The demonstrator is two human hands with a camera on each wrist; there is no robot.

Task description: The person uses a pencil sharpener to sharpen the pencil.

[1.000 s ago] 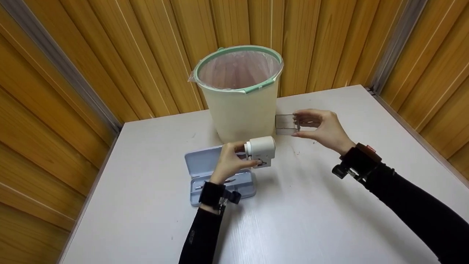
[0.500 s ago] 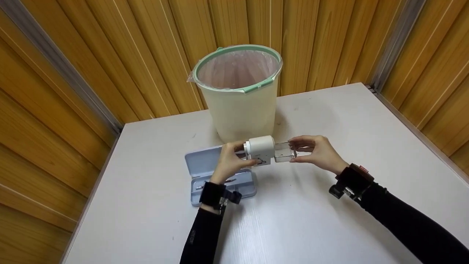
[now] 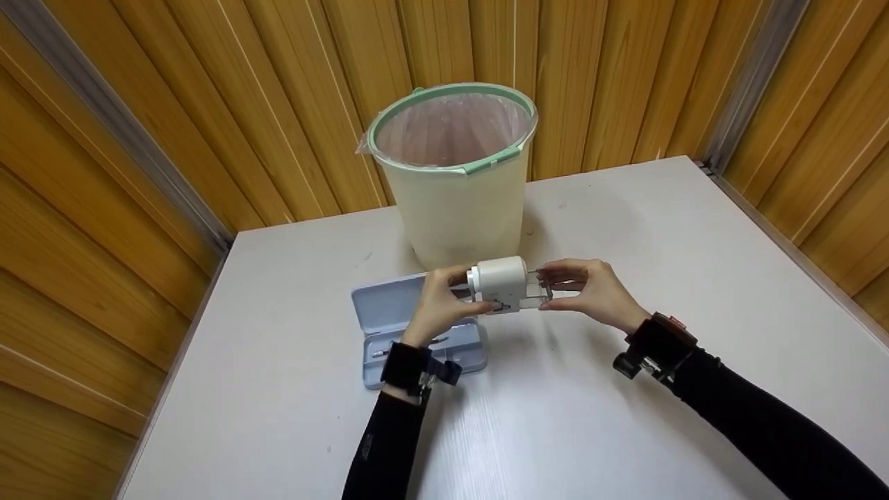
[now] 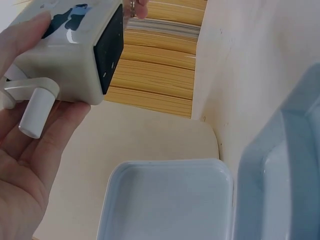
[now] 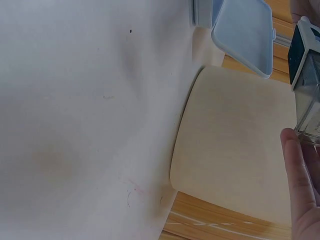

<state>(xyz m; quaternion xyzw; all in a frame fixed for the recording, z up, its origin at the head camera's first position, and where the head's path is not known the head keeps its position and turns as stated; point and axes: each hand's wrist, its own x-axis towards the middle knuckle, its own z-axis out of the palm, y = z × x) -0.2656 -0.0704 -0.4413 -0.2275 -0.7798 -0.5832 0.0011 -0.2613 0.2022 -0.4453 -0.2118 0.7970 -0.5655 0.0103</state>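
Observation:
My left hand [image 3: 439, 300] grips a white hand-crank pencil sharpener [image 3: 503, 278] above the table. Its crank handle [image 4: 37, 112] faces the palm in the left wrist view. From the right, my right hand [image 3: 592, 290] pinches the outer end of a clear shavings drawer [image 5: 310, 117] between thumb and fingers. The drawer's inner end is inside the sharpener's body, while the outer part sticks out. A blue pencil case [image 3: 389, 309] lies with its lid up beneath and behind my left hand, a pencil [image 3: 380, 353] in its tray.
A cream trash bin [image 3: 462, 222] with a green rim and a clear liner stands at the back of the white table [image 3: 278, 326], just behind the sharpener. Wood-patterned walls [image 3: 590, 83] enclose the table. Small specks [image 5: 136, 190] mark the tabletop.
My right hand has brought the clear drawer from beside the bin down and left to the sharpener, and part of it has slid in. My left hand has barely moved.

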